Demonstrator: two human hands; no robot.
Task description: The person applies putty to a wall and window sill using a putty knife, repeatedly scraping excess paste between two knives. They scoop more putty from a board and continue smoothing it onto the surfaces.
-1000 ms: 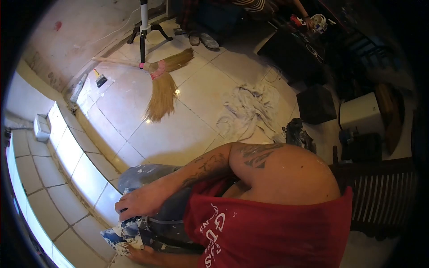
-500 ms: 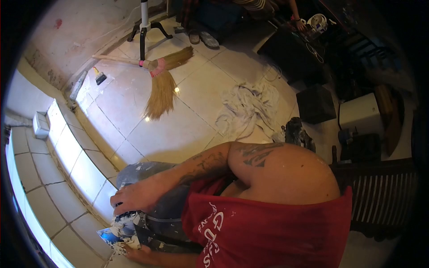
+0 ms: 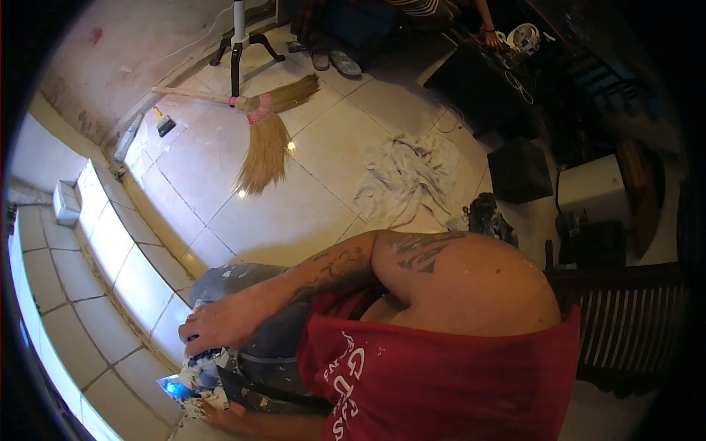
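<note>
Straw broom [image 3: 265, 143], crumpled white cloth [image 3: 408, 180], black box [image 3: 520, 170], tripod stand [image 3: 237, 44]

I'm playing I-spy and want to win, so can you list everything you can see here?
broom: 1, straw with pink binding, lying on the floor tiles
small brush: 1, yellow and black, near the wall
stand: 1, white pole with black legs, top
cloth: 1, white, crumpled on the floor
sandals: 2, greyish, top
black box: 1, right of the cloth
white box: 1, far right
tiled step: 1, white, left
smeared thing: 1, blue and white, between the hands; too blurred to name
right hand: on top of the smeared thing, fingers curled over it
left hand: under it, mostly hidden
</note>
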